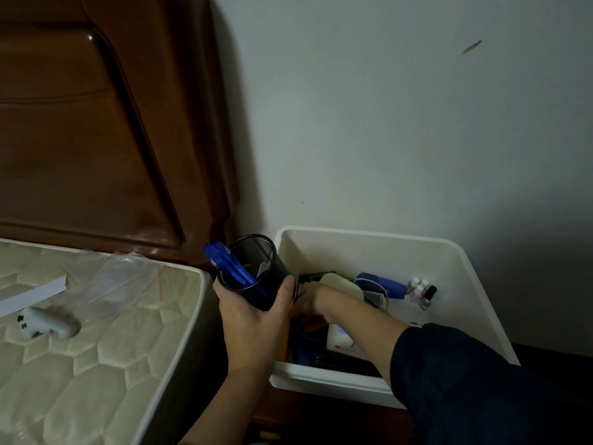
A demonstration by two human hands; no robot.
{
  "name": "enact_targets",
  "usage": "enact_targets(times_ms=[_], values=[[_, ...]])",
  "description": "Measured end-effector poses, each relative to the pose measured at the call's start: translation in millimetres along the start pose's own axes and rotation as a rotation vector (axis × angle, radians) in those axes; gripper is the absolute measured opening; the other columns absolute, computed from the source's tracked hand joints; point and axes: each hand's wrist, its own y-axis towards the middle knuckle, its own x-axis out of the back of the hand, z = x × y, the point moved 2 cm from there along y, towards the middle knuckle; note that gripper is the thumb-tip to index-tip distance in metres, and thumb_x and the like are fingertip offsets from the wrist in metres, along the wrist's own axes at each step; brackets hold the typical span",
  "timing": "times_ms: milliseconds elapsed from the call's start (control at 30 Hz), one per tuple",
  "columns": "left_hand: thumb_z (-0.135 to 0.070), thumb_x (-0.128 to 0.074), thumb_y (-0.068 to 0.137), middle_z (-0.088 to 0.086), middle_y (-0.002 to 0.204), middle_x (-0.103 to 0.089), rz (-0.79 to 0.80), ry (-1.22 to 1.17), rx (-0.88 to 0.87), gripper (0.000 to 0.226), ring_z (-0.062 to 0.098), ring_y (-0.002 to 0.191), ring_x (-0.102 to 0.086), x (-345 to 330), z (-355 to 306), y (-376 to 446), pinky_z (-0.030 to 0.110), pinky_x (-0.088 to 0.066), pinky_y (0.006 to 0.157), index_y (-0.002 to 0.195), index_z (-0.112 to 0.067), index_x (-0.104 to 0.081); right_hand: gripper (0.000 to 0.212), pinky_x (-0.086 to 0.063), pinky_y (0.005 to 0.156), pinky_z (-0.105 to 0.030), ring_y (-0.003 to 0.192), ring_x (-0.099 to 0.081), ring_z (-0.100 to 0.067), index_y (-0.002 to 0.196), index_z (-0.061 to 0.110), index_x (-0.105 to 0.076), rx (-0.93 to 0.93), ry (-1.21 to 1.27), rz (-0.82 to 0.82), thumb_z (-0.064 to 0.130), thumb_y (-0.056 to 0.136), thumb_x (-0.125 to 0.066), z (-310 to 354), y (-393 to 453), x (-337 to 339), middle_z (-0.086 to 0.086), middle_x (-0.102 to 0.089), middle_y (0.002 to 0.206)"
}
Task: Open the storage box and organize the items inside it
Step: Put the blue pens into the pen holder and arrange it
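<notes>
The white storage box (369, 242) stands open against the wall, with no lid in view. My left hand (253, 319) grips a black mesh pen holder (256, 271) with blue pens (229, 263) in it, held tilted over the box's left edge. My right hand (309, 300) reaches down into the left part of the box, its fingers hidden behind the holder. Inside the box lie a cream oval object (341, 285), a blue item with a white cable (382, 284), small nail polish bottles (422, 292) and a white card (341, 340).
A quilted mattress (96, 364) fills the lower left, carrying a white game controller (48, 322), a clear plastic bag (128, 277) and a white strip (32, 292). A dark wooden headboard (96, 123) rises behind it. The box sits on dark wooden furniture (305, 415).
</notes>
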Motion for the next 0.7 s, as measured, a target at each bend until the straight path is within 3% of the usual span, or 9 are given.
enact_targets(times_ms=[133,333,433,533,600,700], values=[[-0.058,-0.086,0.073,-0.015,0.126,-0.063,-0.006,0.018,-0.003,0.084,0.001,0.12,-0.062,1.3,-1.5,-0.9,0.037,-0.055,0.106,0.142,-0.03,-0.045,0.032,-0.063,0.093,-0.043,0.107,-0.074,-0.03,0.125,0.005,-0.068,-0.043,0.005,-0.032,0.012,0.095,-0.076,-3.2,-0.7,2.3,-0.017,-0.074,0.119],[-0.051,-0.088,0.076,-0.015,0.125,-0.061,-0.008,0.041,0.005,0.081,0.003,0.119,-0.061,1.1,-4.4,-2.2,0.044,-0.055,0.106,0.141,-0.029,-0.043,0.037,-0.064,0.088,-0.041,0.104,-0.072,-0.028,0.12,0.013,-0.066,-0.121,0.002,-0.063,0.034,0.092,-0.077,-5.0,-5.9,2.9,-0.011,-0.072,0.118],[-0.052,-0.087,0.076,-0.009,0.127,-0.061,0.0,0.056,-0.001,0.083,0.009,0.12,-0.061,0.8,-6.2,-2.7,0.048,-0.054,0.107,0.141,-0.026,-0.043,0.043,-0.061,0.085,-0.036,0.102,-0.069,-0.023,0.126,0.021,-0.063,-0.059,-0.292,0.011,0.042,0.091,-0.075,-7.3,-16.7,3.2,-0.008,-0.069,0.122],[-0.047,-0.088,0.077,-0.008,0.129,-0.06,0.004,0.063,-0.01,0.083,0.01,0.123,-0.06,1.0,-8.6,-3.2,0.048,-0.053,0.108,0.143,-0.024,-0.043,0.033,-0.061,0.073,-0.032,0.084,-0.071,-0.019,0.121,0.02,-0.06,-0.021,-0.599,0.132,0.045,0.1,-0.065,-5.8,-29.5,0.5,-0.008,-0.068,0.115],[-0.047,-0.088,0.076,-0.009,0.131,-0.06,0.011,0.064,-0.01,0.085,0.009,0.125,-0.059,1.4,-9.1,-3.3,0.048,-0.052,0.11,0.144,-0.024,-0.042,0.036,-0.061,0.072,-0.032,0.083,-0.072,-0.019,0.123,0.02,-0.063,0.02,-0.654,0.142,0.047,0.099,-0.065,-1.5,-37.7,3.6,-0.007,-0.069,0.113],[-0.049,-0.089,0.075,-0.008,0.131,-0.059,0.013,0.072,-0.002,0.088,0.01,0.125,-0.058,1.5,-8.0,-3.5,0.048,-0.051,0.111,0.145,-0.025,-0.041,0.028,-0.06,0.061,-0.027,0.078,-0.075,-0.017,0.113,0.018,-0.068,0.091,-0.609,0.01,0.039,0.095,-0.07,5.8,-43.6,19.5,-0.007,-0.074,0.096]])
